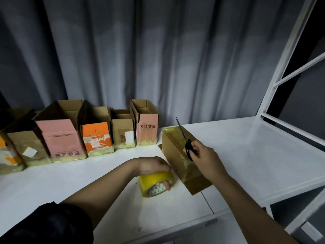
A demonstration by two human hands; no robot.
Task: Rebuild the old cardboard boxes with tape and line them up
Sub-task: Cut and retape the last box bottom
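Note:
A brown cardboard box [173, 148] lies on its side on the white table [70, 184], with yellowish tape along its upper face. My right hand [204, 156] grips black scissors [185, 140] over that taped face, blades pointing up and away. My left hand [154, 166] holds a roll of yellow tape [154, 184] just left of the box, fingers through its core. Several rebuilt boxes [95, 132] stand open-topped in a row along the curtain, their bases wrapped in yellow tape.
A grey curtain [158, 59] hangs behind the table. A white metal shelf frame [281, 81] rises at the right, over a white surface [272, 155]. The table's front edge runs below my arms.

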